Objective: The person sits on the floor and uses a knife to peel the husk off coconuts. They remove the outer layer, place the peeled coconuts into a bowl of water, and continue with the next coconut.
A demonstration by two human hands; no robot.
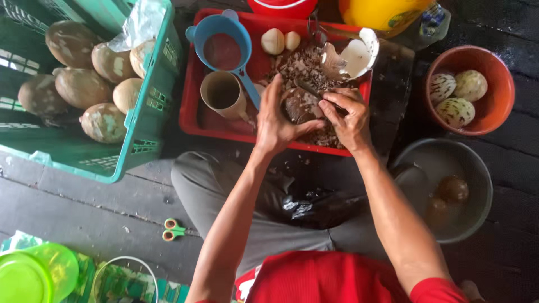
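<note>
Red-sleeved arms reach to the tray (191, 115), where the left hand (276, 120) cups a brown fruit (296, 106) over the shavings while the right hand (349, 119), fingers closed, pinches a knife (307, 90), which could slip toward the left thumb.

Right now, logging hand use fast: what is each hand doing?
Left hand: closed around a brown coconut piece.
Right hand: closed on a knife against that piece.

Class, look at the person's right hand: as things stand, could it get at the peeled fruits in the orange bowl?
Probably yes: the orange bowl sits open-topped just beyond the right hand, nothing between them, though that hand grips a knife.
</note>
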